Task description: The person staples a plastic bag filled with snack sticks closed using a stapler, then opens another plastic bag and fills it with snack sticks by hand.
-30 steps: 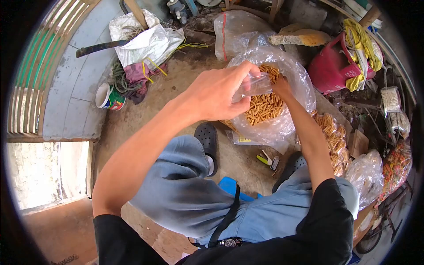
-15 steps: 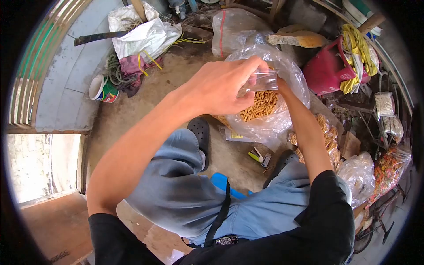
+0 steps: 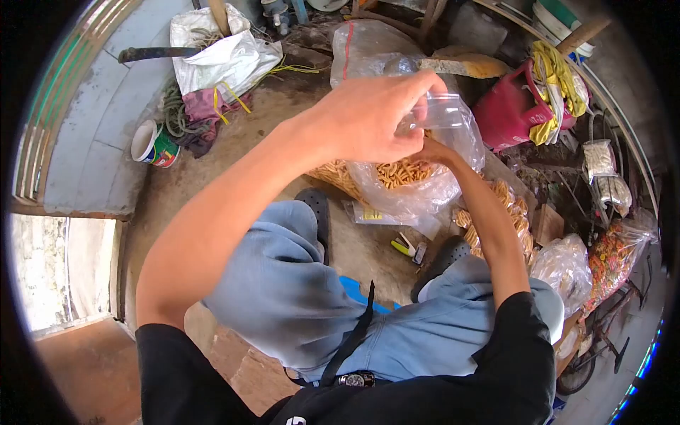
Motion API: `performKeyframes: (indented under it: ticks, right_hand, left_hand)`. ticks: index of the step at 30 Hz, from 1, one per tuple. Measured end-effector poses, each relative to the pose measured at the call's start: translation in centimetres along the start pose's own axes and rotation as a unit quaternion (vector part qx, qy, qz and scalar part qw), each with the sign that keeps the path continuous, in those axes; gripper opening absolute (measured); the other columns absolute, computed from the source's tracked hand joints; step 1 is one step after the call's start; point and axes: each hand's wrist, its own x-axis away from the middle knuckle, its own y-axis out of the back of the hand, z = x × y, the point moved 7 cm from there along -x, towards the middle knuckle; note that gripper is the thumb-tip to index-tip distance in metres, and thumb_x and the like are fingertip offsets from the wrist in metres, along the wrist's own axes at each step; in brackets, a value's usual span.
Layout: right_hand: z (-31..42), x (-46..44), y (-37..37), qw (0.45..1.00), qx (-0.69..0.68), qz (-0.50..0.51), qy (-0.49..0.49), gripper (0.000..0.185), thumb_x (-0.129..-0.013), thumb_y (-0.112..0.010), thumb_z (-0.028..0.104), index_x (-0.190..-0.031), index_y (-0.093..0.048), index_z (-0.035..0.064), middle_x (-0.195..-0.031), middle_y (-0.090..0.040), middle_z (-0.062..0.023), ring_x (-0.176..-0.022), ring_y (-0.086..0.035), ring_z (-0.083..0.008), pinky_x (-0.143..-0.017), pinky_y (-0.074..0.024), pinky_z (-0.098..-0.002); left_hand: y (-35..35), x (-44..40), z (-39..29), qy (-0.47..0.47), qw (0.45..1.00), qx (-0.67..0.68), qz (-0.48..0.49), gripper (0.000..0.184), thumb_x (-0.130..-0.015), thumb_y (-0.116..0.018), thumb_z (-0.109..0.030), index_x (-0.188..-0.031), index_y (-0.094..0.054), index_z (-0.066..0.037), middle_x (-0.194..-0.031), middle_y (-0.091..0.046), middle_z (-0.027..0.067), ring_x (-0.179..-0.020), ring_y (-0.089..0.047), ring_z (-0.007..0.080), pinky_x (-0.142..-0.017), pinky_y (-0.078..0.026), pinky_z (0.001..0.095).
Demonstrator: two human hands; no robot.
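Observation:
My left hand (image 3: 382, 117) is raised over the large clear bag (image 3: 471, 152), thumb and fingers closed on a small clear plastic bag (image 3: 443, 112). That small bag sticks out to the right of the fingers and looks see-through. Below it, my right hand (image 3: 431, 154) reaches into the large bag, at the brown stick-shaped snacks (image 3: 400, 173). Its fingertips are hidden behind my left hand and among the snacks, so what they hold cannot be made out.
Packed snack bags (image 3: 506, 212) lie right of my right forearm. A stapler (image 3: 404, 246) is on the floor between my feet. Further off are a red bin (image 3: 503, 113), a white sack (image 3: 227, 64), a small bucket (image 3: 157, 144) and a bag of colourful snacks (image 3: 613, 262).
My right hand has moved away from the small bag's end, down and left into the snacks. My left hand still holds the small bag, now slightly higher and further right.

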Motion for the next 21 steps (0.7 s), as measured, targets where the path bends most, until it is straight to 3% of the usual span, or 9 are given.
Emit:
performKeyframes:
  ticks: [1, 3, 6, 10, 12, 15, 19, 21]
  right_hand:
    - [1.5, 1.1, 0.0, 0.998, -0.061, -0.010, 0.025, 0.042, -0.074, -0.067, 0.016, -0.116, -0.062, 0.0110, -0.088, -0.065, -0.0030, -0.068, -0.060, -0.0172, -0.060, -0.0559, -0.0343]
    - [2.3, 2.1, 0.4, 1.000, -0.010, -0.008, -0.017, 0.035, -0.077, -0.062, 0.015, -0.111, -0.065, 0.0095, -0.092, -0.067, -0.0081, -0.076, -0.064, -0.0198, -0.067, -0.0545, -0.0356]
    - [0.8, 1.1, 2.7, 0.958, 0.187, -0.200, 0.080, 0.030, -0.076, -0.053, 0.020, -0.099, -0.070, 0.0078, -0.093, -0.067, -0.0178, -0.086, -0.065, -0.0302, -0.076, -0.0513, -0.0388]
    - [0.0, 0.8, 2.5, 0.944, 0.244, -0.216, 0.051, 0.028, -0.076, -0.055, 0.024, -0.095, -0.069, 0.0083, -0.090, -0.067, -0.0165, -0.085, -0.065, -0.0332, -0.078, -0.0505, -0.0407]
    - [-0.4, 0.2, 1.1, 0.953, 0.259, -0.160, 0.005, 0.025, -0.075, -0.061, 0.027, -0.087, -0.068, 0.0066, -0.090, -0.067, -0.0170, -0.087, -0.064, -0.0324, -0.077, -0.0502, -0.0407]
    - [0.3, 1.1, -0.3, 0.956, 0.239, -0.169, 0.009, 0.025, -0.072, -0.067, 0.028, -0.080, -0.067, 0.0054, -0.089, -0.067, -0.0179, -0.085, -0.065, -0.0319, -0.076, -0.0504, -0.0409]
    - [0.5, 0.8, -1.0, 0.946, 0.259, -0.191, 0.039, 0.027, -0.069, -0.071, 0.028, -0.084, -0.068, 0.0058, -0.089, -0.067, -0.0182, -0.085, -0.065, -0.0316, -0.075, -0.0506, -0.0409]
    - [0.0, -0.4, -1.2, 0.943, 0.305, -0.127, 0.048, 0.026, -0.071, -0.069, 0.025, -0.090, -0.069, 0.0073, -0.092, -0.067, -0.0176, -0.087, -0.065, -0.0316, -0.077, -0.0505, -0.0405]
  left_hand:
    - [0.2, -0.1, 0.0, -0.004, 1.000, 0.002, -0.006, 0.044, -0.078, -0.062, -0.014, -0.119, -0.045, -0.013, -0.089, -0.061, 0.0033, -0.064, -0.061, 0.0202, -0.060, -0.049, 0.0344]
    - [0.3, -0.3, 0.1, -0.002, 1.000, -0.001, -0.005, 0.044, -0.078, -0.063, -0.014, -0.119, -0.045, -0.013, -0.090, -0.061, 0.0031, -0.064, -0.061, 0.0198, -0.060, -0.049, 0.0342]
    - [0.2, -0.7, 0.0, -0.001, 1.000, -0.009, -0.010, 0.045, -0.078, -0.063, -0.014, -0.119, -0.045, -0.013, -0.091, -0.061, 0.0030, -0.063, -0.060, 0.0192, -0.061, -0.049, 0.0337]
    - [-0.2, -1.0, 0.1, 0.006, 1.000, -0.010, 0.004, 0.045, -0.079, -0.064, -0.015, -0.120, -0.044, -0.013, -0.093, -0.062, 0.0032, -0.064, -0.059, 0.0186, -0.061, -0.049, 0.0335]
    - [-0.3, -1.1, 0.1, 0.007, 1.000, -0.015, 0.005, 0.045, -0.079, -0.064, -0.015, -0.119, -0.044, -0.013, -0.093, -0.062, 0.0034, -0.064, -0.059, 0.0187, -0.061, -0.049, 0.0336]
    - [-0.4, -1.1, 0.3, 0.005, 1.000, -0.018, 0.007, 0.045, -0.079, -0.064, -0.016, -0.119, -0.044, -0.013, -0.093, -0.062, 0.0037, -0.064, -0.060, 0.0189, -0.061, -0.049, 0.0339]
    - [-0.5, -1.0, 0.4, 0.006, 1.000, -0.010, 0.010, 0.045, -0.079, -0.063, -0.015, -0.120, -0.044, -0.013, -0.093, -0.062, 0.0038, -0.065, -0.061, 0.0194, -0.062, -0.049, 0.0342]
    - [-0.6, -1.0, 0.3, 0.005, 1.000, -0.011, 0.011, 0.045, -0.079, -0.063, -0.015, -0.120, -0.044, -0.013, -0.093, -0.061, 0.0038, -0.065, -0.061, 0.0195, -0.062, -0.049, 0.0343]
